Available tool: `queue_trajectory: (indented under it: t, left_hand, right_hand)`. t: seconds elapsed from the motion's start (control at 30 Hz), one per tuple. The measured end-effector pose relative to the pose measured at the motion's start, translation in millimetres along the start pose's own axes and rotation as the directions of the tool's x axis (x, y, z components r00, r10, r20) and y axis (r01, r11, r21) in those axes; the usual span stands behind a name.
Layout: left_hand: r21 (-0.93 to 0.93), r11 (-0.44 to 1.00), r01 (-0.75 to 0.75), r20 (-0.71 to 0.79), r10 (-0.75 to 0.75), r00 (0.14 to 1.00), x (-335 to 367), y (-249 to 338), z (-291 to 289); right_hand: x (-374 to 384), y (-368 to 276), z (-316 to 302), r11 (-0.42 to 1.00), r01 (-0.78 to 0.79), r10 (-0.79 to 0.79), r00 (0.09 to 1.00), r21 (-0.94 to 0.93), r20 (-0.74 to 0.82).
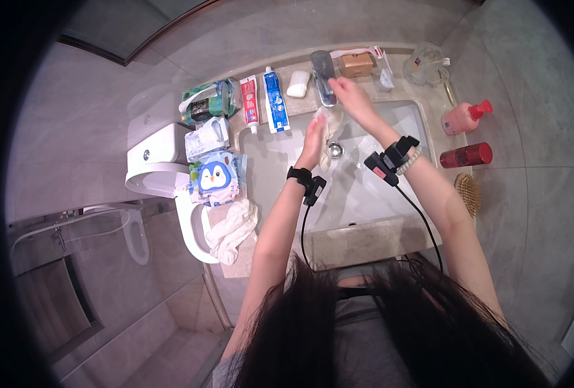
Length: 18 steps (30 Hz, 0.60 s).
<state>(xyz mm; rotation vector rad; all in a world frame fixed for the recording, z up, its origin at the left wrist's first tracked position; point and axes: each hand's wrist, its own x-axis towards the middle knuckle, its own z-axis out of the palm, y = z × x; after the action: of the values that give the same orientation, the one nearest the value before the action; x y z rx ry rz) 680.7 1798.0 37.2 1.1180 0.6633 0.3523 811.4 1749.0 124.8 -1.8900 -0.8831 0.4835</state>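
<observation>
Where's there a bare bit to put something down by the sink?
Try the front counter strip, along the sink's near edge; cables cross over it. Inside the sink, there's room left of the left hand. It's crowded behind the sink, with tubes, soap and a box, and leftward, with packs and a cloth.

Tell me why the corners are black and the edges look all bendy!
Head view: the fisheye lens darkens the corners and bows the back edge of the counter; head view too: the metal drain glints, and the pale thing by the left hand looks unclear.
</observation>
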Motion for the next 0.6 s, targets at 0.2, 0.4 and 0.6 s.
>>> queue_trajectory:
  t: [0.2,0.4,0.6]
  left_hand:
    - [-0.072,0.997,0.038,-0.047,-0.041,0.998,-22.3,10.0,9.9]
    - [0.048,0.998,0.049,0.109,-0.054,0.993,-35.0,8.8,8.4]
    - [-0.328,0.917,-0.228,-0.328,0.116,0.937,-33.3,-17.9,31.3]
  right_hand:
    - [-30.4,30.9,17.6,0.955,0.066,0.029,0.949,0.289,-0.313]
    - [-79.6,45.4,26.9,0.664,-0.333,0.191,0.941,0.669,0.279]
    - [-94.4,33.5,49.7,0.921,0.192,-0.214,0.976,0.338,0.028]
